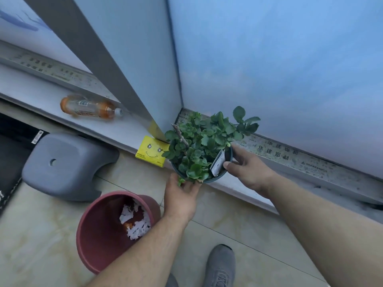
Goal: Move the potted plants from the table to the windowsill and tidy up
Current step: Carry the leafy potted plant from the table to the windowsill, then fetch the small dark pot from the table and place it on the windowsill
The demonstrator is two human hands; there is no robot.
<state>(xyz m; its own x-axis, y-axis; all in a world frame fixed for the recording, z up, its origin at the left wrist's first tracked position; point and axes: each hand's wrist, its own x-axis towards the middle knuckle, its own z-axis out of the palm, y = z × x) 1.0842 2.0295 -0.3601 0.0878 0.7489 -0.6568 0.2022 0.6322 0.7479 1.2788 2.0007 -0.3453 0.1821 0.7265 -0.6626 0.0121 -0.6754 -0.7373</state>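
One potted plant, frame centre, at the windowsill edge. Left hand cups its near side, fingers hidden under leaves. Right hand grips the rim, thumb over the edge. One bottle lying upper left. One red bin, one grey stool, lower left. Pot base not visible.

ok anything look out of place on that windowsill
Yes: a bottle with orange drink lies on its side on the windowsill, left of the window post. The potted plant, held by both hands, looks upright and intact.
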